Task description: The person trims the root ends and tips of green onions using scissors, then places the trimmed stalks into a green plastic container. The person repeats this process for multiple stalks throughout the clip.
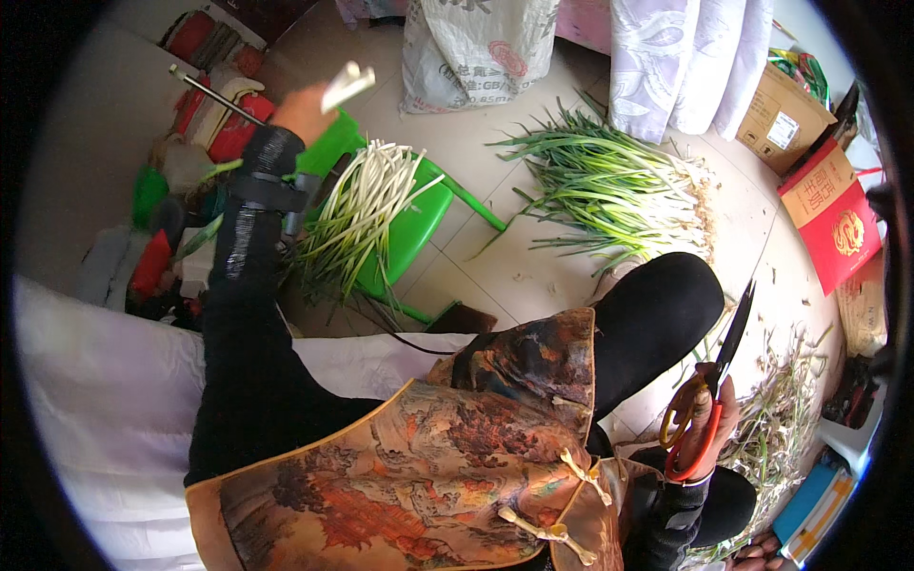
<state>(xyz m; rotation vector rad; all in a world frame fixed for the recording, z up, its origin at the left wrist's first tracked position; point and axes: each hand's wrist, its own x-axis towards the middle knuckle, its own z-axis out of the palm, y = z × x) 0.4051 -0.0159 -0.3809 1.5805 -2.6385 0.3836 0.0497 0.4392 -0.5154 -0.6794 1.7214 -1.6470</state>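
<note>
Stretched out to the far left, my left hand point(303, 112) is closed around a few green onions point(348, 88). Their white cut ends stick out past the fingers, and green leaves trail behind my forearm. At the lower right, my right hand point(716, 433) grips scissors point(731, 343) with red-orange handles, their dark blades pointing up and away. Trimmed green onions point(376, 190) lie heaped on a green plastic chair point(419, 231), just right of my left forearm. A larger bunch point(609, 186) lies on the tiled floor ahead, its rooty ends to the right.
Dry trimmings point(776, 428) litter the floor beside my right hand. A white woven sack point(476, 57) stands at the back. At right are a cardboard box point(783, 119) and a red gift box point(838, 224). Clutter point(171, 205) sits at left, near a draped pale cloth point(114, 409).
</note>
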